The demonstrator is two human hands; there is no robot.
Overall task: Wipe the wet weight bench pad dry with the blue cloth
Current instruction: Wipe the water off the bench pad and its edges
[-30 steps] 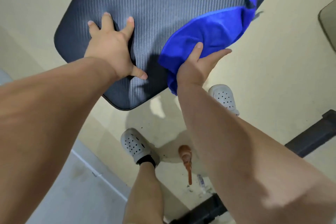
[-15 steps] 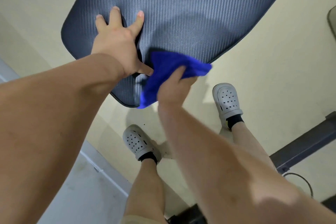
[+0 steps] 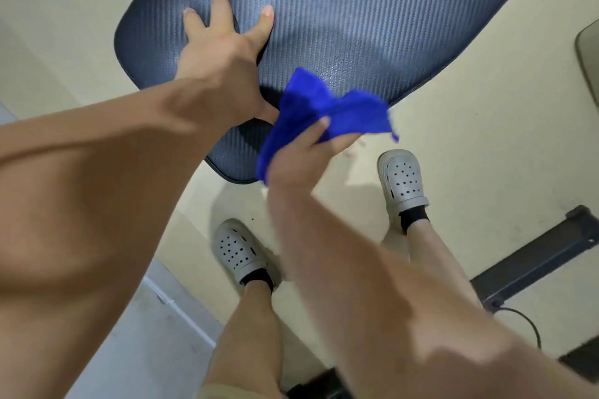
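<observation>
The dark blue ribbed bench pad (image 3: 340,10) fills the upper middle of the head view, with small wet specks near its lower edge. My left hand (image 3: 223,58) lies flat on the pad's near left part, fingers spread. My right hand (image 3: 304,152) grips the bunched blue cloth (image 3: 327,110) at the pad's near corner, just right of my left thumb. Part of the cloth hangs over the pad's edge.
My two feet in grey clogs (image 3: 240,249) (image 3: 402,178) stand on the cream floor (image 3: 486,126) below the pad. A dark bench frame bar (image 3: 534,256) runs at the right with a thin cable (image 3: 528,324). A grey strip of floor (image 3: 139,343) lies at lower left.
My right hand swept the cloth from the pad's right side down to its near corner, then shifted slightly right. My left hand stayed pressed on the pad.
</observation>
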